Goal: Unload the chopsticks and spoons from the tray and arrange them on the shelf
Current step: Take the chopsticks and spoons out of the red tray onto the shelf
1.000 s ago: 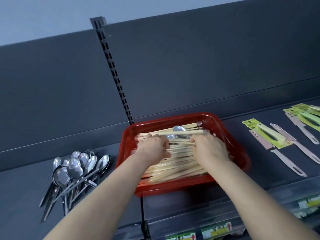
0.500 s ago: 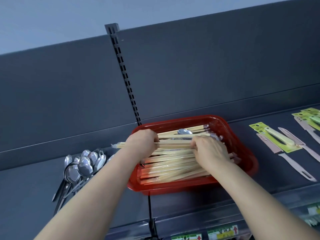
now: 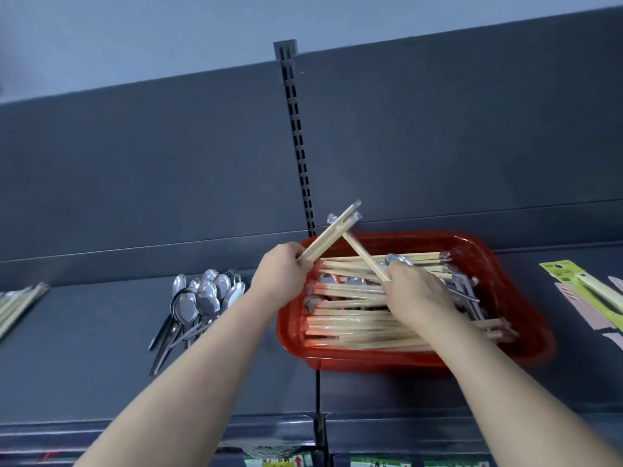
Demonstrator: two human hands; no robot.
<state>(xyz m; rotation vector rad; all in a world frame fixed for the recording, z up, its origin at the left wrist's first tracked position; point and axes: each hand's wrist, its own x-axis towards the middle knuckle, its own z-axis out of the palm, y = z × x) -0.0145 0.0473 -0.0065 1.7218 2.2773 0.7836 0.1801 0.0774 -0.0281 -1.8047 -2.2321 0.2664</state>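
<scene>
A red tray (image 3: 505,348) on the dark shelf (image 3: 84,375) holds many wrapped wooden chopsticks (image 3: 357,328) and a few metal spoons (image 3: 467,291). My left hand (image 3: 279,274) grips a small bundle of chopsticks (image 3: 332,232) lifted above the tray's left rim, tips pointing up and right. My right hand (image 3: 414,294) pinches another chopstick pair (image 3: 364,257) that slants up to the left and crosses the left bundle. A pile of metal spoons (image 3: 199,298) lies on the shelf left of the tray. More chopsticks (image 3: 18,306) lie at the far left edge.
Packaged green and pink knives (image 3: 593,298) lie on the shelf right of the tray. A slotted upright (image 3: 298,146) splits the dark back panel behind the tray. Price labels (image 3: 279,461) run along the shelf's front edge.
Both hands have lifted chopsticks out of the tray; the left bundle swung from lying flat to pointing up and right, and the right hand raised a separate pair. The view shifted left.
</scene>
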